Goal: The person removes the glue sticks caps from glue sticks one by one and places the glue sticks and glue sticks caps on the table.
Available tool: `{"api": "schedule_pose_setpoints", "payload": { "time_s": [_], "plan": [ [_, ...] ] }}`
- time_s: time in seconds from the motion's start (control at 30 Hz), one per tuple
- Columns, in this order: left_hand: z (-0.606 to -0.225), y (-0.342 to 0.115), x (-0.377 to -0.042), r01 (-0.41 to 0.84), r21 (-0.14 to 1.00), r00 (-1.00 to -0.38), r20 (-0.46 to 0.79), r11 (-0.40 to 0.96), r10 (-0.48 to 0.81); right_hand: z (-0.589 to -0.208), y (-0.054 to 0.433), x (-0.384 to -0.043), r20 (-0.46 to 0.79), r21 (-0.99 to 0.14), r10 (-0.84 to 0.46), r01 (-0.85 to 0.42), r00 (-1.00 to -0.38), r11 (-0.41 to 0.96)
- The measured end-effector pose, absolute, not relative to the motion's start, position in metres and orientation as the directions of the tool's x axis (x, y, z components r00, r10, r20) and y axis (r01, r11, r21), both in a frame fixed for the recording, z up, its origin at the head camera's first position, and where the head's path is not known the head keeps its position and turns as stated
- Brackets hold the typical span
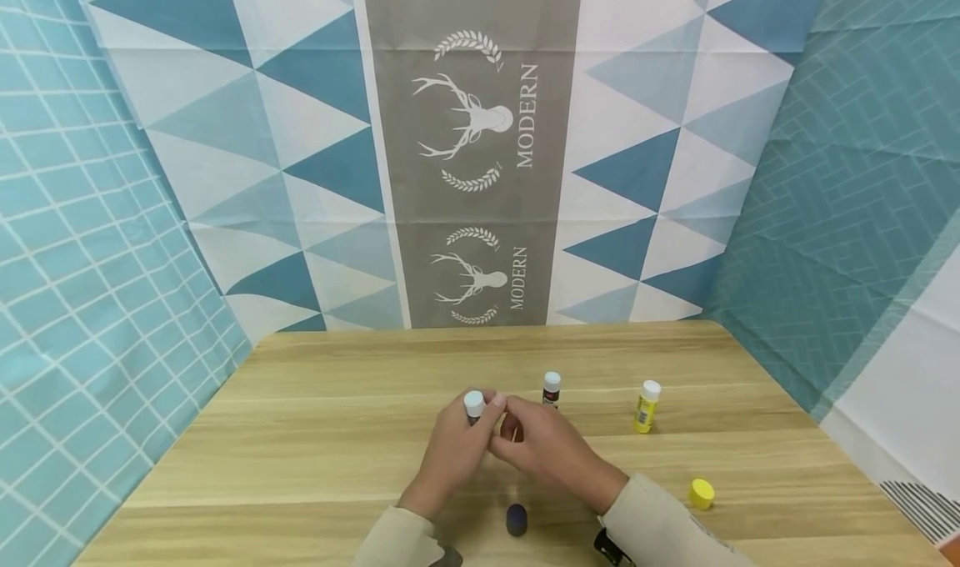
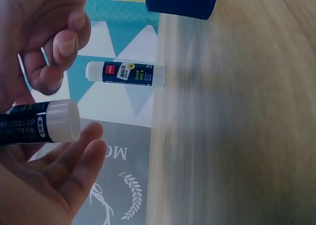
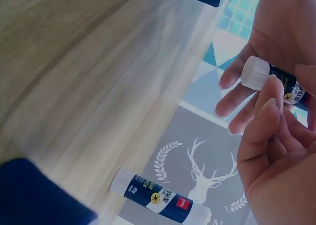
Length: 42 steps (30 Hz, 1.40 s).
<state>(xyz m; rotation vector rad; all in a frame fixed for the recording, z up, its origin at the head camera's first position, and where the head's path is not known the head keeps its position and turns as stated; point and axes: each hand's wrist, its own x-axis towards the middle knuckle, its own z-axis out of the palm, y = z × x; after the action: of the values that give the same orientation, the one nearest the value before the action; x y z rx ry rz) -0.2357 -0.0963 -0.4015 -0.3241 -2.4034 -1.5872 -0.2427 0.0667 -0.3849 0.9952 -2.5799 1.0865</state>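
Note:
My left hand holds a dark blue glue stick with white ends, upright among its fingers. My right hand meets it from the other side, its index fingertip against the left thumb tip. In the right wrist view, the right fingers are curled in front of the stick's label; whether they pinch the stick is not plain. A second, similar glue stick stands just beyond the right hand. On the table nearer me is a small dark blue round-topped cylinder.
Farther right stands a yellow glue stick with a white cap. A short yellow cylinder sits nearer, beside my right sleeve. The wooden table ends at a patterned cloth backdrop. A dark blue object fills the right wrist view's lower corner.

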Motion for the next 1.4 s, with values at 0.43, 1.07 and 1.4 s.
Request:
{"api": "schedule_pose_setpoints", "payload": {
  "time_s": [0.43,1.07,1.4],
  "plan": [
    [-0.407,-0.096,-0.235,0.312,0.864,-0.946,0.322,0.396,0.043,-0.392,0.059,-0.255,0.361,-0.627,-0.503,-0.604,-0.785,0.493],
    [-0.415,-0.106,-0.243,0.155,0.899,-0.949,0.251,0.409,-0.192,-0.397,0.033,-0.283,0.269,-0.576,-0.409,-0.486,-0.872,0.658],
    [-0.416,-0.110,-0.247,0.044,0.875,-0.913,0.231,0.482,-0.336,-0.407,0.019,-0.295,0.204,-0.561,-0.382,-0.428,-0.901,0.709]
  ]
}}
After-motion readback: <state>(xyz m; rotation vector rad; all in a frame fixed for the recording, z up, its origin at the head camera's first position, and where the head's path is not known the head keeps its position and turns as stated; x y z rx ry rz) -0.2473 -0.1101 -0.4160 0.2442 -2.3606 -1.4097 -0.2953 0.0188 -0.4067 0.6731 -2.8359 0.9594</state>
